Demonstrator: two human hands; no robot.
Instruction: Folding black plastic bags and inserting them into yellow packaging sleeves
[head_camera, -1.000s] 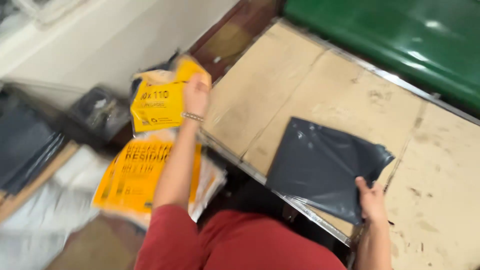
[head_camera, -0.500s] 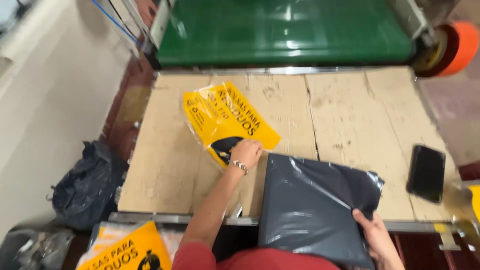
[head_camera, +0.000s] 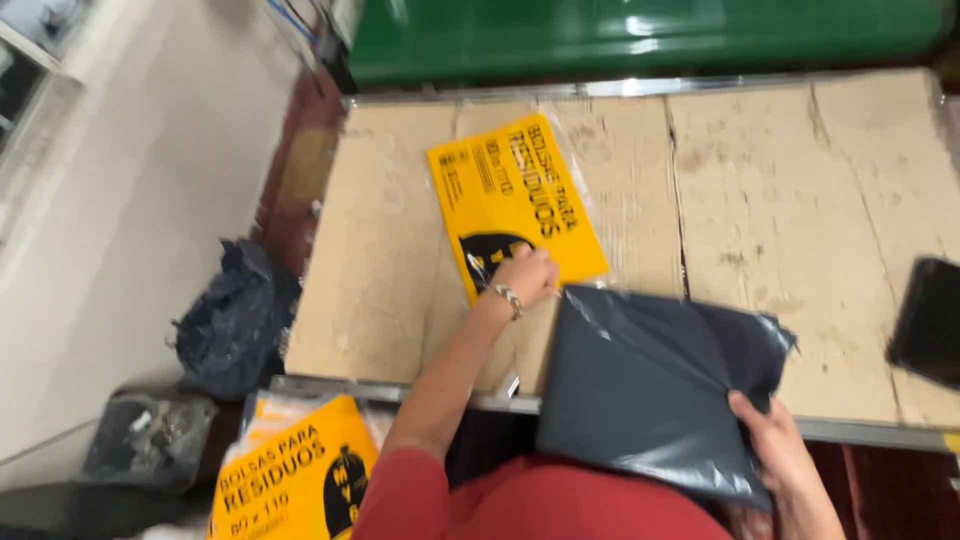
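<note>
Fingers of my left hand curl down onto the lower edge of the yellow packet, a flat, glossy plastic sleeve with black print, lying tilted at the centre of the frame on the cardboard-covered table. My right hand, at lower right, pinches the edge of a dark grey plastic bag, smooth and creased, draped over the table's near edge. Worn, scuffed cardboard sheets run under both. At lower left I see a stack of similar yellow packets; a crumpled dark bag sits left of the table.
</note>
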